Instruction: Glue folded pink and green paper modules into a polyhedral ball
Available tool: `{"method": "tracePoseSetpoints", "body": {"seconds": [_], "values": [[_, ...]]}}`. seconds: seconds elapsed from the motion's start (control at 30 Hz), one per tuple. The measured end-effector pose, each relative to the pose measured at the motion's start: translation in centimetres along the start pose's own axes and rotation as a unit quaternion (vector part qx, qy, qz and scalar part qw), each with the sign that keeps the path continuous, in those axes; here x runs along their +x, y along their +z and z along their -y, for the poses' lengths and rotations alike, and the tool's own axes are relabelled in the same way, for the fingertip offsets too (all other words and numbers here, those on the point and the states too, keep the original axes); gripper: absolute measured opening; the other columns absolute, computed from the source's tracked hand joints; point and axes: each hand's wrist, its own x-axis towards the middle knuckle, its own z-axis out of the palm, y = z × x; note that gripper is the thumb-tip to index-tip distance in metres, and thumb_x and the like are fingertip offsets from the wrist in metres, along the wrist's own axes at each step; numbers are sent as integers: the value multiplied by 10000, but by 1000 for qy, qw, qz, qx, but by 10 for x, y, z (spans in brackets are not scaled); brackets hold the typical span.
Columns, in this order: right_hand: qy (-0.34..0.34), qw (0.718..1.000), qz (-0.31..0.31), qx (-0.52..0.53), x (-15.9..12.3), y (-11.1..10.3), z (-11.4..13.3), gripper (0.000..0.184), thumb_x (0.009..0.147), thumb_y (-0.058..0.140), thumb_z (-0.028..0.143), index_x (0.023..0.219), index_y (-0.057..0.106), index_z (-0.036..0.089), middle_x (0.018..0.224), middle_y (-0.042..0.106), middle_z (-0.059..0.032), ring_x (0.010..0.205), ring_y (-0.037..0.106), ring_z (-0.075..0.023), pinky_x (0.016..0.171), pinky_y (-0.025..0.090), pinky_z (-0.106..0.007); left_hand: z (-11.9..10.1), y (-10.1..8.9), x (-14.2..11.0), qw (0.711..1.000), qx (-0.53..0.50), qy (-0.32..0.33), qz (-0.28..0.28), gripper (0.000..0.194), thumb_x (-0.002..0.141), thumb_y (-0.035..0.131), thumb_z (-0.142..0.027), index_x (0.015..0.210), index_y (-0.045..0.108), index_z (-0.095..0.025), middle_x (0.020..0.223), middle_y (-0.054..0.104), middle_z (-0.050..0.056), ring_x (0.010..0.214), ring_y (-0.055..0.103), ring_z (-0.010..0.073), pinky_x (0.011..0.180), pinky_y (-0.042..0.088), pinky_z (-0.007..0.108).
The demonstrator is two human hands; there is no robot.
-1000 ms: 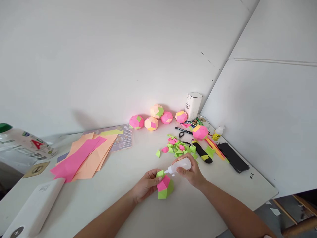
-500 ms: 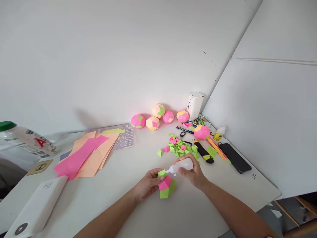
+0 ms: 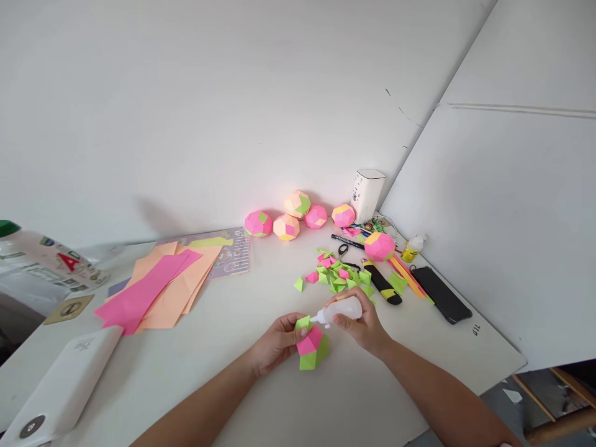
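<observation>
Evidently the work is standing part-way: six closed paper balls, among them a pink-and-green one (image 3: 258, 223) and a pink-and-yellow one (image 3: 379, 246), are sitting towards the back edge and back right corner of the counter (image 3: 251, 298), while a seventh shape is showing only a part-built shell. This pink-and-green paper shell (image 3: 309, 343) is resting in the left hand (image 3: 279, 341), over the middle of the counter towards the near edge, and that hand's grip is pinching it by its upper green facet. The right hand (image 3: 365, 326) is keeping its grip wrapped around a white squeeze bottle (image 3: 343, 310), tilted so that its nozzle is pointing at the green facet; whether glue is coming out, the view is not making clear

Several facets are appearing on the shell, but its far side is hiding from view, so the number lacking is staying uncertain. Loose green and pink folded pieces (image 3: 338, 276) are lying in a heap just beyond the right hand, seemingly unused. Uncut-looking pink and peach strips (image 3: 139, 288) are spreading towards the left edge, and a cutter (image 3: 382, 284) and a black phone (image 3: 441, 295) are lying towards the right edge
</observation>
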Motion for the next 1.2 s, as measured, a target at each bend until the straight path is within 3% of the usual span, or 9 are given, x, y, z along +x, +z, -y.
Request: {"method": "tracePoseSetpoints", "body": {"seconds": [0.3, 0.57, 0.93, 1.2], "values": [[17, 1000, -11, -1, 1, -1, -1, 304, 717, 726, 376, 882, 519, 226, 884, 666, -52, 830, 621, -218, 646, 502, -325, -2, 4, -1, 1000, -6, -3, -5, 186, 661, 772, -214, 812, 689, -147, 764, 691, 39, 705, 621, 161, 712, 460, 293], [89, 994, -17, 58, 5, -3, -4, 265, 746, 696, 381, 830, 507, 215, 760, 629, 1, 472, 463, -82, 422, 367, -221, -3, 4, -1, 1000, -7, -4, -8, 174, 665, 768, -212, 802, 685, -145, 738, 686, 29, 691, 615, 155, 702, 457, 289], [99, 992, -32, 70, 6, -3, -6, 275, 743, 696, 390, 813, 497, 214, 673, 586, 23, 463, 454, -85, 406, 356, -216, -2, 3, -1, 1000, -3, -5, -7, 170, 670, 765, -217, 805, 686, -150, 721, 687, 27, 680, 614, 155, 698, 452, 287], [108, 991, -44, 72, 8, -2, -3, 307, 732, 697, 409, 787, 471, 208, 777, 640, -3, 453, 458, -75, 402, 358, -221, -3, 5, -2, 1000, 1, -8, -9, 158, 670, 764, -225, 781, 681, -151, 707, 683, 25, 670, 616, 157, 696, 457, 286]]}}
